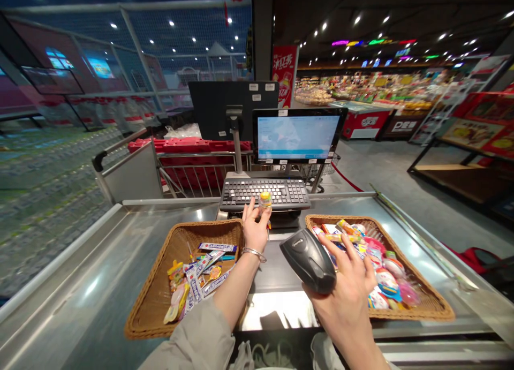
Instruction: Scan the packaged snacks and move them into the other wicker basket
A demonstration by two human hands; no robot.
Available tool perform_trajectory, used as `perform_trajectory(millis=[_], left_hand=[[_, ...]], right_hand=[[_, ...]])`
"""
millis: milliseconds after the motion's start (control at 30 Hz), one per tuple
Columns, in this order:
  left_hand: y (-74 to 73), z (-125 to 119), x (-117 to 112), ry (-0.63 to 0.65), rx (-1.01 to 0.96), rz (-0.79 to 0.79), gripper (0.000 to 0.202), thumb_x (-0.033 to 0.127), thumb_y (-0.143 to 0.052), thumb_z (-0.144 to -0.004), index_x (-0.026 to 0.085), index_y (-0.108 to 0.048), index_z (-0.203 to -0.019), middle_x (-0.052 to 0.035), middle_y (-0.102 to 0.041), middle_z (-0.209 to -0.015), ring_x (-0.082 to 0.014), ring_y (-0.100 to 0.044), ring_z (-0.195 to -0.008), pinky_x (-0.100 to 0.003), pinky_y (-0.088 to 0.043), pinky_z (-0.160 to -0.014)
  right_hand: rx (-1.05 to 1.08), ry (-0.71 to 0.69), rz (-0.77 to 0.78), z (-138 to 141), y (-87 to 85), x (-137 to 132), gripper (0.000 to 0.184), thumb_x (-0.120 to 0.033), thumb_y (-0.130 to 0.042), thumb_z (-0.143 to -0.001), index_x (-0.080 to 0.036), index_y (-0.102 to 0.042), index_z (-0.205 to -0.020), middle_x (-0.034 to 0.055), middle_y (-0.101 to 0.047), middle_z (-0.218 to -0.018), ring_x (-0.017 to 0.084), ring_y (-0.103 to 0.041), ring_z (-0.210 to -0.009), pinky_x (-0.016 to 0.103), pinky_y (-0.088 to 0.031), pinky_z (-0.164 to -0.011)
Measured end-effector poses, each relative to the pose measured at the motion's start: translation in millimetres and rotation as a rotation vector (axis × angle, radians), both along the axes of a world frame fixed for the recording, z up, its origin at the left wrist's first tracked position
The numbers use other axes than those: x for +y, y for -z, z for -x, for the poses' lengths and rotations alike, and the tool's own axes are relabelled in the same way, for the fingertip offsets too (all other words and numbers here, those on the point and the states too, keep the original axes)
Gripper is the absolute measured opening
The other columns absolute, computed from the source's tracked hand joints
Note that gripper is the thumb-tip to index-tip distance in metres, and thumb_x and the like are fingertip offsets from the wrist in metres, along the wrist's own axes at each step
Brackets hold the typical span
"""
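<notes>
Between the thumb and fingers of my left hand [257,225] is a small clear container with a yellow lid [265,199], held up in front of the black keyboard [265,192]. My right hand [345,284] has a black barcode scanner [307,258] against its thumb side, several fingers stretched out past it. Left of my left forearm, a wicker basket [150,284] holds wrapped candy sticks [195,284] and other small sweets. A second wicker basket [436,300], partly behind my right hand, contains egg-shaped toys [387,281] and packaged sweets.
Both baskets stand on a metal checkout counter [96,273]. Behind the keyboard are a lit monitor [297,137] and a second dark screen [217,110] seen from its back. A metal cart [196,172] stands beyond the counter, and a shelf unit [474,140] at the right.
</notes>
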State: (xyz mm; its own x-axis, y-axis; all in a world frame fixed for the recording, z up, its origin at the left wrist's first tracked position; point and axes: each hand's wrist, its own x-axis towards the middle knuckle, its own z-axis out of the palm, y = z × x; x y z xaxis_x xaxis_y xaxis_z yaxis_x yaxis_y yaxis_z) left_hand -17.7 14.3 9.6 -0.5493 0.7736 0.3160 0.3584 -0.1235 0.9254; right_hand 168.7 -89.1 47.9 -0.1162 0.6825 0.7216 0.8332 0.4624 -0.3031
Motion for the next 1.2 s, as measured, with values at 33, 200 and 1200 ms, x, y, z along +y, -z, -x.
perform_trajectory(millis=[33, 200, 1200], left_hand=[[0.0, 0.6, -0.3, 0.002, -0.002, -0.002, 0.015, 0.034, -0.065, -0.084, 0.024, -0.073, -0.093, -0.0018, -0.046, -0.148, -0.0279, -0.028, -0.144, -0.047, -0.021, -0.119], [1.6, 2.3, -2.1, 0.010, -0.010, -0.016, 0.015, 0.034, -0.064, -0.085, 0.026, -0.074, -0.093, -0.0008, -0.046, -0.148, -0.0276, -0.028, -0.144, -0.047, -0.021, -0.119], [4.6, 7.5, -5.8, 0.030, -0.018, 0.014, 0.018, 0.034, -0.063, -0.086, 0.026, -0.074, -0.097, 0.0004, -0.047, -0.147, -0.0267, -0.028, -0.144, -0.049, -0.021, -0.120]], right_hand=[[0.016, 0.005, 0.012, 1.5, -2.1, -1.7, 0.016, -0.028, -0.057, -0.081, -0.023, -0.064, -0.095, 0.0050, -0.063, -0.126, 0.034, -0.036, -0.138, 0.059, -0.019, -0.109], [0.049, -0.014, -0.024, 3.4, -3.2, -3.4, 0.022, -0.030, -0.056, -0.083, -0.025, -0.061, -0.104, 0.0046, -0.066, -0.120, 0.033, -0.042, -0.133, 0.060, -0.021, -0.108], [0.036, -0.129, -0.011, -1.2, -0.2, -3.3, 0.029, -0.027, -0.057, -0.082, -0.025, -0.057, -0.111, 0.0070, -0.062, -0.119, 0.031, -0.042, -0.133, 0.058, -0.022, -0.109]])
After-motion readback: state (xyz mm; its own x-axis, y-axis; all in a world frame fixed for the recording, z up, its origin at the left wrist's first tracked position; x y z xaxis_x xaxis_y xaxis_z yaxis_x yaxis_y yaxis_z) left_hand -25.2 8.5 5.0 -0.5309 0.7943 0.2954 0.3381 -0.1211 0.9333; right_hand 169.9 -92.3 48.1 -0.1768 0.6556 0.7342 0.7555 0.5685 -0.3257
